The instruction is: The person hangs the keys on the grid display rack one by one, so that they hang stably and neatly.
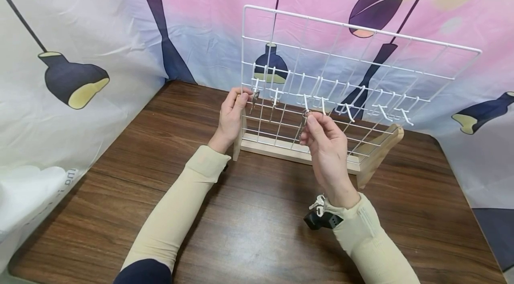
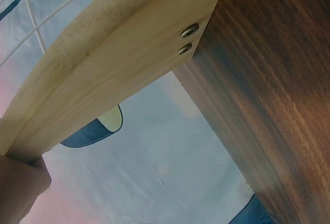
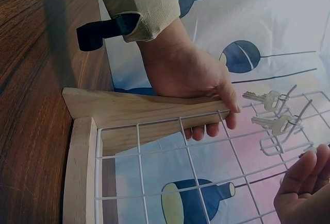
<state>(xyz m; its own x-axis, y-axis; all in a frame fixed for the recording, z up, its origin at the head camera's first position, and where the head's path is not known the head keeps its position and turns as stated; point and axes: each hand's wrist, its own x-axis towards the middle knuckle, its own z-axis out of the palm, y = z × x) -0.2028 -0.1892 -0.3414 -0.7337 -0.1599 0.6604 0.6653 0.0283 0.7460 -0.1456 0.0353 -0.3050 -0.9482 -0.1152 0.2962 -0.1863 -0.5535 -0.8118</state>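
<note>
A white wire grid rack [image 1: 281, 134] with a row of hooks stands in a wooden frame on the table. My left hand [image 1: 232, 114] grips the frame's left wooden side support [image 3: 154, 113], its fingers curled round the edge. That support [image 2: 129, 49] fills much of the left wrist view. Between thumb and fingers, my right hand [image 1: 327, 150] pinches a key [image 1: 303, 124] by its ring end, at the tip of a white hook [image 1: 305, 102]. Two keys hang on hooks to the left: one key [image 1: 255, 95] close to my left fingertips, another key [image 1: 275, 101] beside it.
More silver keys [image 1: 318, 205] show beside my right wrist, next to the black wrist camera [image 1: 321, 220]. Several bare hooks [image 1: 383, 112] continue to the right on the rack. A white plastic package [image 1: 36, 194] is at the left edge. Patterned cloth [image 1: 192, 20] hangs behind the wooden table [image 1: 241, 230].
</note>
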